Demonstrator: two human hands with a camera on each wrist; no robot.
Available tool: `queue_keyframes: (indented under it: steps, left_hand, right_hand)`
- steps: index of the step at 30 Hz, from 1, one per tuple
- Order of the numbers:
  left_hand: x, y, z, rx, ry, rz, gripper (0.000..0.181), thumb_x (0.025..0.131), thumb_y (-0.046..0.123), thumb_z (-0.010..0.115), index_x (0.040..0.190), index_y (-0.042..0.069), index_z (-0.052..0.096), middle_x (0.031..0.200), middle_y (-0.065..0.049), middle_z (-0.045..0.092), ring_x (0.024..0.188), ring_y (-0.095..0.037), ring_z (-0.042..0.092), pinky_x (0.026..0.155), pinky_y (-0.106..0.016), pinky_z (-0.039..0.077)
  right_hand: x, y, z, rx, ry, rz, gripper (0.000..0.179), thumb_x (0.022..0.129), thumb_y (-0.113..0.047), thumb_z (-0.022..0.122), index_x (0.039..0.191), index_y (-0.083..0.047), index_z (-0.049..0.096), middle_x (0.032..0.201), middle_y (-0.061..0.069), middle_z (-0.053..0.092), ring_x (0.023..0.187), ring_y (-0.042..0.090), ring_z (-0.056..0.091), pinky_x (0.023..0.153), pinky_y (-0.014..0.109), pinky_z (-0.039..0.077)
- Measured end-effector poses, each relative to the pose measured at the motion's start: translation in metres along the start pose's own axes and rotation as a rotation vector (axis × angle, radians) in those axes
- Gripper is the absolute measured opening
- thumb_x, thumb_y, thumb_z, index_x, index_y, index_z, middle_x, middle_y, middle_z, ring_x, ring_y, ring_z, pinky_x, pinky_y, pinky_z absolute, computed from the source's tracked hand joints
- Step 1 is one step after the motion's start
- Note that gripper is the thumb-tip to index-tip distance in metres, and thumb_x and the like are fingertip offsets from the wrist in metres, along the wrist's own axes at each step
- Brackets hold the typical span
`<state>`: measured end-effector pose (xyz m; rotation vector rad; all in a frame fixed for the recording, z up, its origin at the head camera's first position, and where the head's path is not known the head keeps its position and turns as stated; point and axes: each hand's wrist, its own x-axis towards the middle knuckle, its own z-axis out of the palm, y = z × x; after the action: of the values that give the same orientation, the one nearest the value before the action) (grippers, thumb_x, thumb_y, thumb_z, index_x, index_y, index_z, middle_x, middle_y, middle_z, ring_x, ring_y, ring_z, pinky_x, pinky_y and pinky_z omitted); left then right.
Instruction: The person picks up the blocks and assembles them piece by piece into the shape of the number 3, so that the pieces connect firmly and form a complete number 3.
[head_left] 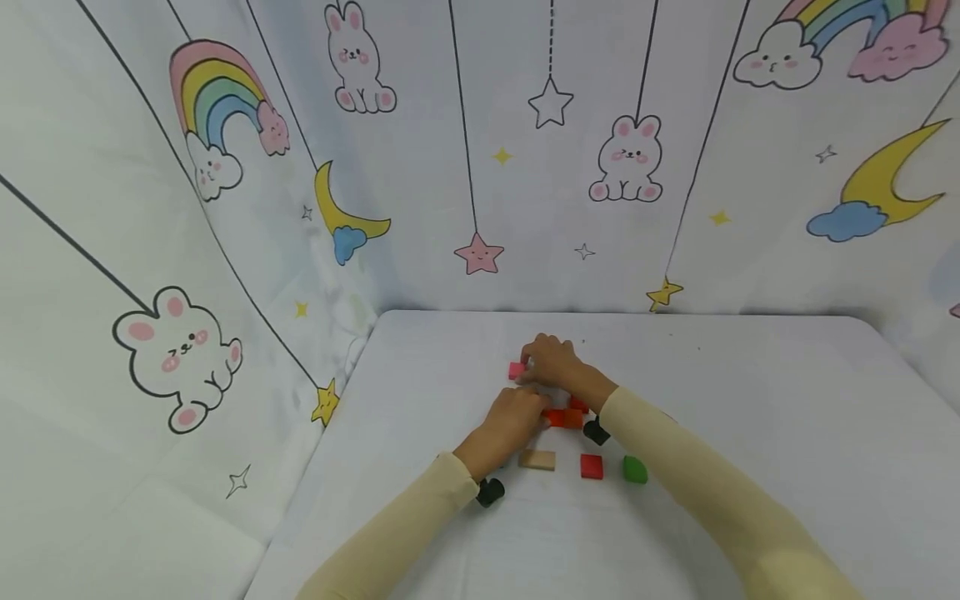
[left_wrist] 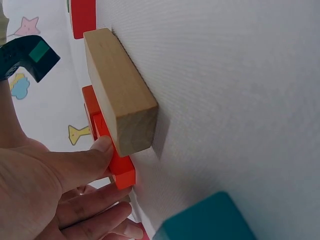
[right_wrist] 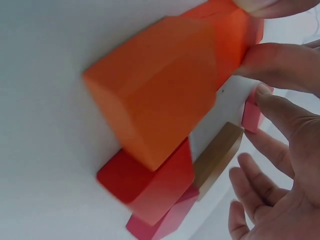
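Observation:
My left hand (head_left: pixel 513 417) pinches a red-orange block (left_wrist: pixel 124 172) between thumb and fingers, low over the white table. That block lies end to end with an orange block (right_wrist: pixel 155 80), with a red block (right_wrist: pixel 155 180) and a dark pink block (right_wrist: pixel 170 212) beside it in the right wrist view. Farther back, my right hand (head_left: pixel 553 362) pinches a small pink block (right_wrist: pixel 251 116) between thumb and forefinger, its other fingers loosely curled. A wooden block (right_wrist: pixel 217 157) lies between the pink block and the red one.
Nearer the front lie another wooden block (head_left: pixel 537 460), a red block (head_left: pixel 592 467) and a green block (head_left: pixel 635 469). A teal block (left_wrist: pixel 207 220) sits close to my left wrist. Behind the white table (head_left: pixel 750 400) hangs a cloth (head_left: pixel 420 167) with cartoon drawings.

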<state>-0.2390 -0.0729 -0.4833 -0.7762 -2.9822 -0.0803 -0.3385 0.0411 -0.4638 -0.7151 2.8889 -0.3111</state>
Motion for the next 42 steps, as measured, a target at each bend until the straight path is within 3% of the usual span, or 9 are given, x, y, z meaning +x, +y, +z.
queue_keyframes:
  steps: [8,18,26,33,42]
  left_hand:
    - [0.000,0.001,0.001,0.027,0.002,-0.005,0.017,0.095,0.029,0.081,0.109,0.020,0.079,0.102,0.001,0.076,0.094,-0.016,0.072,0.088,-0.035,0.058]
    - [0.001,0.002,0.001,0.012,-0.008,-0.008,0.018,0.095,0.031,0.081,0.109,0.019,0.079,0.106,-0.001,0.077,0.090,-0.018,0.072,0.086,-0.035,0.058]
    - [0.001,0.002,0.000,0.002,-0.015,-0.015,0.017,0.095,0.030,0.081,0.107,0.018,0.079,0.107,0.001,0.078,0.089,-0.018,0.072,0.086,-0.035,0.058]
    - [0.000,0.003,-0.001,-0.018,-0.039,-0.029,0.019,0.095,0.031,0.081,0.109,0.018,0.078,0.103,0.002,0.078,0.089,-0.017,0.071,0.088,-0.035,0.057]
    - [-0.001,0.003,-0.003,-0.019,-0.037,-0.026,0.020,0.096,0.030,0.080,0.111,0.017,0.077,0.109,0.000,0.077,0.091,-0.019,0.071,0.089,-0.035,0.057]
  right_hand:
    - [-0.004,0.011,0.002,-0.004,0.028,-0.012,0.032,0.092,-0.036,0.083,0.115,-0.014,0.078,0.118,0.014,0.066,0.111,0.033,0.061,0.101,0.062,0.048]
    - [-0.007,0.020,0.003,-0.001,-0.011,-0.017,0.032,0.094,-0.033,0.080,0.121,-0.016,0.076,0.123,0.013,0.065,0.115,0.032,0.058,0.104,0.064,0.042]
    - [-0.012,0.020,-0.002,-0.031,-0.036,-0.048,0.029,0.096,-0.030,0.079,0.121,-0.017,0.075,0.126,0.014,0.064,0.119,0.034,0.057,0.108,0.070,0.038]
    - [-0.017,0.018,-0.003,-0.037,-0.027,-0.064,0.028,0.097,-0.028,0.078,0.122,-0.016,0.075,0.129,0.014,0.063,0.122,0.034,0.056,0.109,0.067,0.039]
    - [-0.020,0.019,-0.003,-0.046,-0.012,-0.093,0.028,0.096,-0.027,0.079,0.122,-0.015,0.075,0.126,0.013,0.063,0.122,0.035,0.056,0.109,0.066,0.039]
